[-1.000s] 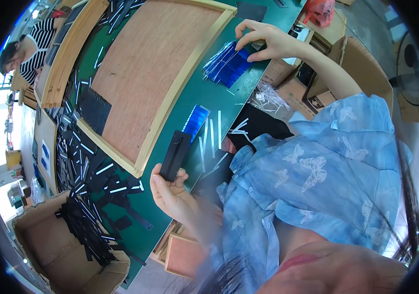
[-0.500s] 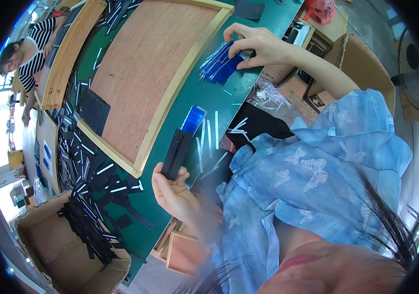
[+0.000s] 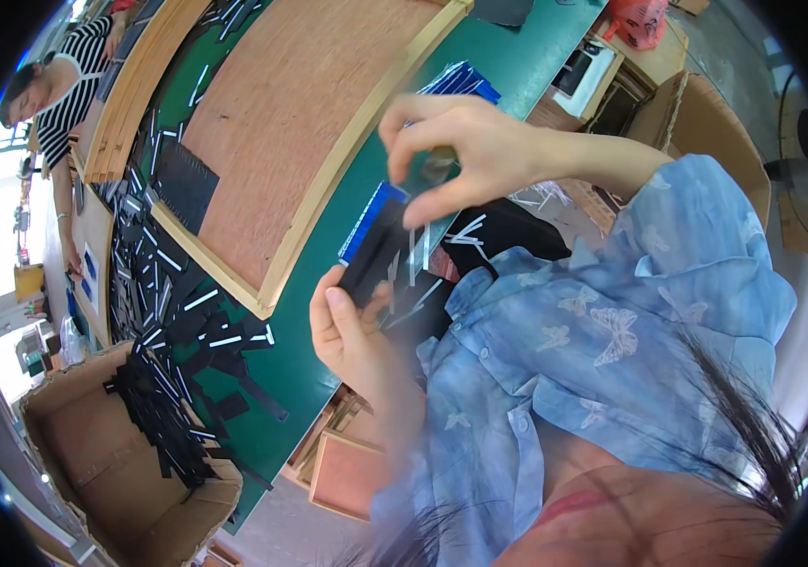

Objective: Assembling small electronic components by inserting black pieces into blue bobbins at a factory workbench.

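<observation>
My left hand (image 3: 352,326) is closed on the lower end of a flat black piece (image 3: 374,263), tilted above the bench. Beside it lies a narrow strip in blue and silver (image 3: 364,227), along the black piece's left edge. At the piece's upper end is my right hand (image 3: 470,156), fingers curled and thumb near the strip's tip. Something small and dull shows inside its curl, too blurred to name. Behind the right hand, a stack of shiny blue strips (image 3: 465,80) sits on the green bench (image 3: 305,364), partly hidden.
A wood-framed board (image 3: 276,123) lies on the bench, with a dark comb-edged piece (image 3: 187,184) at its corner. Black and white scraps (image 3: 220,345) spread beyond it. A cardboard box (image 3: 92,463) of black strips stands left. Another person (image 3: 78,80) works across the bench.
My right hand has left the stack of blue strips and come down-left to the black piece. The black piece has tilted, and the blue strip now shows along its left side.
</observation>
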A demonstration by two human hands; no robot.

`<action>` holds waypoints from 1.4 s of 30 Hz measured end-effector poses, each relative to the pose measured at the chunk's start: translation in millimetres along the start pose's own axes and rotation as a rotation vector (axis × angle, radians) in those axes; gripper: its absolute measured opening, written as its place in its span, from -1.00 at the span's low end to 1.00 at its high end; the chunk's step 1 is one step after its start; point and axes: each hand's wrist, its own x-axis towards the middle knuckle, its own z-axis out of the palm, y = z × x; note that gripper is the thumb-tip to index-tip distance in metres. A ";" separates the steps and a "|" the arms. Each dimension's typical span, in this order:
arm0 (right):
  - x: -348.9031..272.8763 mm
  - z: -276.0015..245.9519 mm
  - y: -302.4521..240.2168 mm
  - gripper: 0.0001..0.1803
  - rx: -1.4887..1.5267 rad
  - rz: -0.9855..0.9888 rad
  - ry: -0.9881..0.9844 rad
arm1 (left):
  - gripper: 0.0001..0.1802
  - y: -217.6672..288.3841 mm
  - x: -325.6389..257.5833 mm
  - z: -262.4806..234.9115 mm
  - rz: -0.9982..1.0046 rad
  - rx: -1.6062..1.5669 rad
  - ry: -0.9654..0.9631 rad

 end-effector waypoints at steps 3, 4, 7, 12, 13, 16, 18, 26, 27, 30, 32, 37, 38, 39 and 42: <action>13.1 16.2 -12.1 -0.72 0.013 0.001 -0.056 | -0.69 9.0 -9.4 2.0 0.055 0.090 0.007; 14.9 19.2 -13.4 -0.72 0.011 0.027 -0.095 | -0.69 8.4 -9.9 0.5 0.057 0.088 0.015; 17.8 21.6 -13.5 -0.83 0.085 0.056 -0.179 | -0.69 7.2 -12.8 -6.8 0.087 0.137 0.006; 19.8 20.5 -10.5 -0.78 0.128 0.098 -0.287 | -0.68 8.5 -14.7 -13.6 0.074 0.175 0.037; 22.1 20.9 -15.6 -0.79 0.145 0.095 -0.307 | -0.68 14.0 -18.7 -17.2 0.070 0.185 0.066; 13.8 19.8 -7.7 -0.81 0.075 0.141 -0.310 | -0.68 10.8 -13.5 -18.9 0.081 0.225 0.133; 11.1 17.9 -5.7 -0.81 0.020 0.151 -0.314 | -0.68 10.7 -12.3 -26.0 0.079 0.227 0.138; 15.9 31.5 -15.0 -0.71 0.160 0.123 -0.220 | -0.68 12.0 -10.8 -23.1 0.111 0.191 0.102; 16.7 33.1 -15.2 -0.70 0.145 0.107 -0.198 | -0.68 12.1 -11.3 -21.1 0.107 0.211 0.100; 21.5 31.3 -13.9 -0.73 0.174 0.171 -0.284 | -0.67 8.7 -10.7 -18.8 0.121 0.240 0.096; 18.6 32.4 -12.8 -0.75 0.230 0.144 -0.285 | -0.66 7.0 -11.7 -24.8 0.110 0.234 0.107; 8.3 19.3 -20.6 -0.81 0.185 0.092 -0.393 | -0.72 15.2 -17.9 -34.8 0.075 0.168 0.198; 4.1 16.8 -21.9 -0.81 0.181 0.097 -0.388 | -0.72 14.3 -16.3 -37.3 0.074 0.168 0.189; -1.1 14.7 -24.3 -0.82 0.204 0.067 -0.379 | -0.72 13.7 -15.0 -38.5 0.106 0.185 0.208; -13.1 4.9 -14.0 -0.82 0.217 0.047 -0.405 | -0.70 8.9 -9.9 -36.9 0.143 0.201 0.230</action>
